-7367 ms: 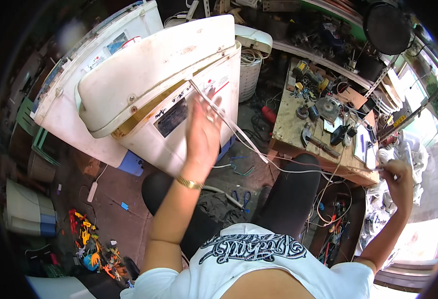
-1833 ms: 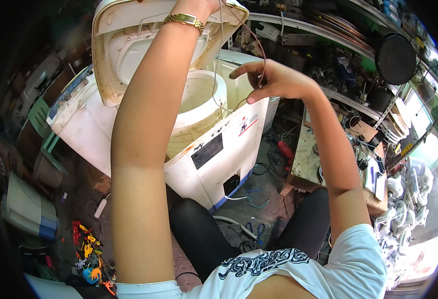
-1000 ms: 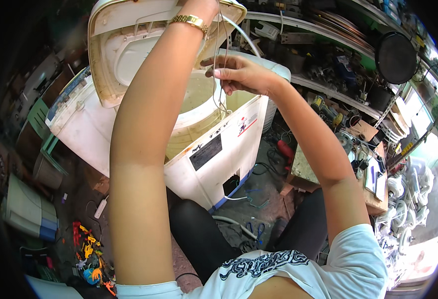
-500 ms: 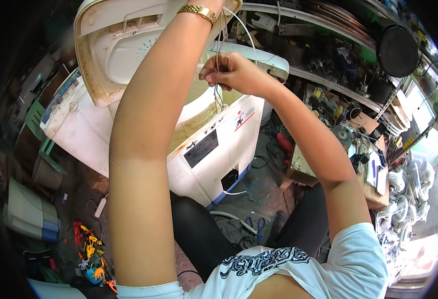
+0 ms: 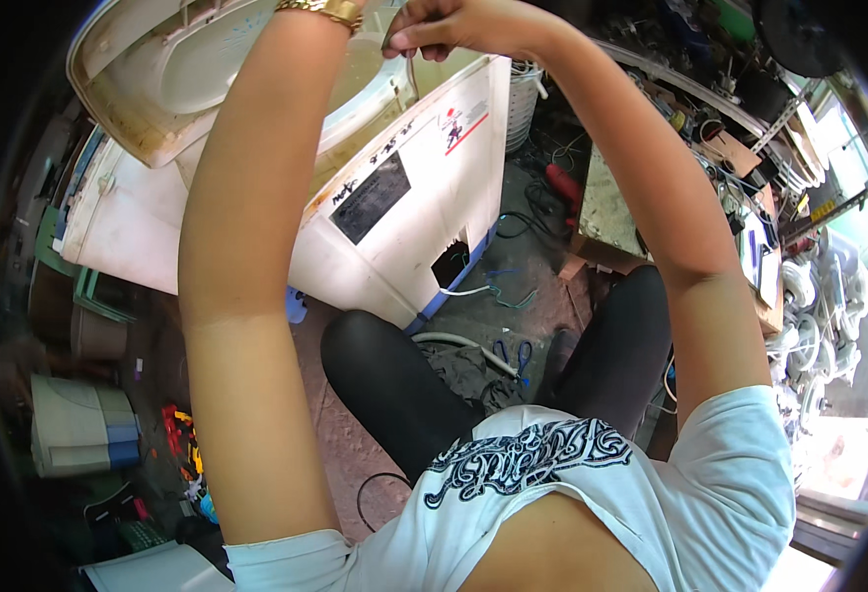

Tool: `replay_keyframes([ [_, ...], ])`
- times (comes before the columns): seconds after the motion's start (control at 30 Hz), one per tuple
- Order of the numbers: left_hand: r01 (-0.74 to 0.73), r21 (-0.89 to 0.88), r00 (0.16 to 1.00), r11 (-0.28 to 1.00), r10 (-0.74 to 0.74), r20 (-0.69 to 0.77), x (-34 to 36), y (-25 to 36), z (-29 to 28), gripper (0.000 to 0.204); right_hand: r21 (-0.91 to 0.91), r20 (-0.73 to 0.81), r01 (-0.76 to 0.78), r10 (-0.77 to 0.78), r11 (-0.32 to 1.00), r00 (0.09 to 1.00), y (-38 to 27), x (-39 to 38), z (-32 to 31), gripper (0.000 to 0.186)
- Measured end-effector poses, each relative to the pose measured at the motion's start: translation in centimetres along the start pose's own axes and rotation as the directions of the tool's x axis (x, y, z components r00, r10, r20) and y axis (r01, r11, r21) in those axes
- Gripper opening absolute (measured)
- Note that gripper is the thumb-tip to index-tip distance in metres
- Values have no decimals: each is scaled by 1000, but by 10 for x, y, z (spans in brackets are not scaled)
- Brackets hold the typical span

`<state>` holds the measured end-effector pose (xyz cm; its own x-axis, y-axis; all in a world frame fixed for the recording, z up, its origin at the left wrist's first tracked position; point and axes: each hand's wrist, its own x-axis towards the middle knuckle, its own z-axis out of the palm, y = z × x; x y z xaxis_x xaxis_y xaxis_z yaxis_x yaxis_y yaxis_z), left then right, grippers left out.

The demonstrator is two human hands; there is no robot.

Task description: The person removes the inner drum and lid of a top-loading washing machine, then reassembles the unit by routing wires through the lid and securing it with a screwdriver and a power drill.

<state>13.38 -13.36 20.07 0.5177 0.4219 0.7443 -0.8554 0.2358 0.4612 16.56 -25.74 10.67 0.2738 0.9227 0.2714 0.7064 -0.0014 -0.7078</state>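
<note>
This is a cluttered repair workshop: a white washing machine point(image 5: 404, 247) stands with its lid point(image 5: 138, 74) raised and a dark opening point(image 5: 451, 262) low down, another white casing point(image 5: 123, 232) sits beside it, and a worn wooden desk point(image 5: 606, 197) carries tools and small parts point(image 5: 679, 120) near a shelf point(image 5: 685, 87) crammed with hardware; white plastic parts point(image 5: 799, 281) cluster at the far right, while a pale hose point(image 5: 468, 344), blue-handled scissors point(image 5: 516, 366) and black cables point(image 5: 532, 225) lie on the stained floor point(image 5: 355, 434)
</note>
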Motion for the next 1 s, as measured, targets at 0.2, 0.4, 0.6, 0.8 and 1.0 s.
replay_keyframes([
  [0.2, 65, 149, 982, 987, -89, 164, -36, 13, -16, 37, -156, -35, 30, -36, 987, 999, 15, -2, 34, 25],
  [0.4, 128, 325, 971, 937, -186, 153, -86, 33, -14, 39, -191, -119, -36, 13, 981, 993, -10, -19, 35, 34],
  [0.6, 124, 196, 967, 973, -163, 197, -92, 22, -20, 39, -98, -193, -30, 10, 995, 981, -6, -16, 39, 32],
  [0.8, 260, 223, 828, 939, -336, 448, -101, 16, -53, 38, -268, -235, -99, 34, 958, 971, 13, -13, 48, 19],
  [1.0, 350, 270, 748, 897, -441, 496, -132, 33, -60, 41, -347, -195, -86, 18, 934, 981, 21, -24, 43, 28],
])
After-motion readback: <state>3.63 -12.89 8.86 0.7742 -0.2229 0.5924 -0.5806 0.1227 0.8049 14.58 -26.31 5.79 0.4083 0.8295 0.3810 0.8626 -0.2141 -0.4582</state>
